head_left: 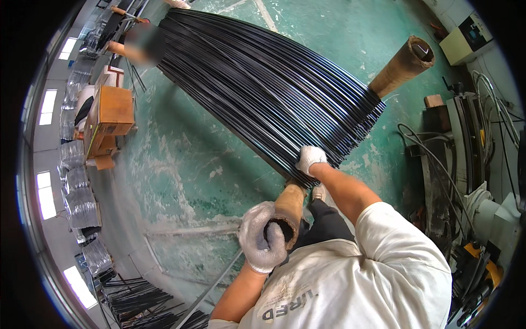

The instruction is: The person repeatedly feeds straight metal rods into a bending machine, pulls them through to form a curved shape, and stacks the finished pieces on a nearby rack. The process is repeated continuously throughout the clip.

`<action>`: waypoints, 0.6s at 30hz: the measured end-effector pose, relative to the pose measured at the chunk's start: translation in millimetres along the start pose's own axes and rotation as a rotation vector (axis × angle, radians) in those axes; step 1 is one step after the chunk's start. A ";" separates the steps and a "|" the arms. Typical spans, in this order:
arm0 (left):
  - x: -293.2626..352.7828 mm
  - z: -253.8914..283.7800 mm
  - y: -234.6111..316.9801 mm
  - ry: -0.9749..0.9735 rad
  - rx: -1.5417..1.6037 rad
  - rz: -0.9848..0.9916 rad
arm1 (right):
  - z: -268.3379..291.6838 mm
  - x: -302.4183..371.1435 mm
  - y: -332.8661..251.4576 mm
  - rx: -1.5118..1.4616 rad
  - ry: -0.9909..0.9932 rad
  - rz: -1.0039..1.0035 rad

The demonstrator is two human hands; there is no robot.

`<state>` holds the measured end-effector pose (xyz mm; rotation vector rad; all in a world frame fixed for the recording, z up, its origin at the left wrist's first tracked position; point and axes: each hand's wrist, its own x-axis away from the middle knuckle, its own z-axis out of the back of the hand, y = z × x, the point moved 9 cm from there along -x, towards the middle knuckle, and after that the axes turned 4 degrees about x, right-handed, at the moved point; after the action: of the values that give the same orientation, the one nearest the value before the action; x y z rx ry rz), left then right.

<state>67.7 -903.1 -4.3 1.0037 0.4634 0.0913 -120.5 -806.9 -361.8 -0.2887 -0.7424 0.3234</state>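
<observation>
White cloth shirt point(361, 279) bears dark lettering point(290, 307); white-gloved left hand point(262, 237) clasps rim of brown cylindrical tube point(289, 204); long black rods point(263, 82) underlie white-gloved right hand point(311, 159), closure indeterminate.

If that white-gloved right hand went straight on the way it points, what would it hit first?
Probably the layer of long, thin, glossy black rods; the white-gloved right hand seems to touch their edge, though depth is unclear.

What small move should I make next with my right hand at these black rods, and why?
I'd probably close the right hand around a few black rods: it's touching them near their ends, while the left hand grips the brown tube at its rim.
</observation>
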 end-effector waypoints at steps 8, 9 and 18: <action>-0.7 2.1 5.1 -0.005 -0.037 -0.026 | 32.7 -3.5 12.2 0.097 -0.091 0.038; -1.7 1.9 7.0 -0.007 -0.038 -0.027 | 36.0 -0.8 12.4 0.122 -0.103 0.045; 3.2 4.8 8.9 0.007 0.089 -0.057 | -0.2 5.9 48.6 -0.192 -0.131 -0.033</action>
<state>73.8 -901.2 4.1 1.0769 0.5050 0.0234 -125.2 -760.3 -376.1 -0.4395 -0.9083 0.2413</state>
